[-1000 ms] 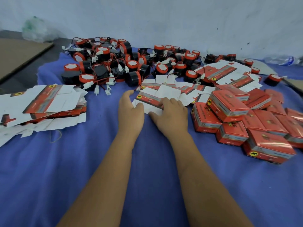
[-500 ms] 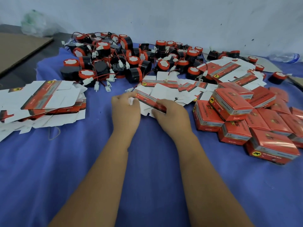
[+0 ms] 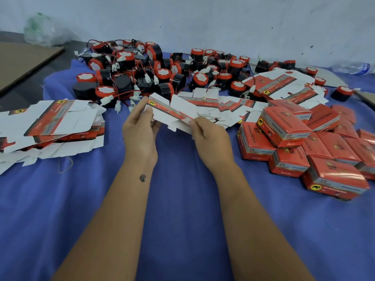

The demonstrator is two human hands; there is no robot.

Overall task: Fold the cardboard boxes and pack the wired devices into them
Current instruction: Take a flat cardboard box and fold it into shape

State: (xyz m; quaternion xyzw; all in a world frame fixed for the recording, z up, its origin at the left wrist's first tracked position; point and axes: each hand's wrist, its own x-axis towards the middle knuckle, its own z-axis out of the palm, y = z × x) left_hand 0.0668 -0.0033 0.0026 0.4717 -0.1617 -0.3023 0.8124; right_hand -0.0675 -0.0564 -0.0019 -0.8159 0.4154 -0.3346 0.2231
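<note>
A flat, unfolded cardboard box (image 3: 172,112), white inside with a red and grey printed strip, is held just above the blue cloth (image 3: 182,209). My left hand (image 3: 140,130) pinches its left end and my right hand (image 3: 211,138) pinches its right end. Behind it lies a heap of black and red round wired devices (image 3: 142,72) with white plugs. More flat boxes (image 3: 219,106) lie spread behind my hands.
A stack of flat boxes (image 3: 50,122) sits at the left. Several folded red boxes (image 3: 304,142) are piled at the right. Brown cardboard (image 3: 22,59) and a plastic bag (image 3: 40,31) lie far left, a plastic bottle (image 3: 353,67) far right, a white wall behind.
Both hands took one flat box from the spread pile, lifted it off the cloth and now hold it by its two ends.
</note>
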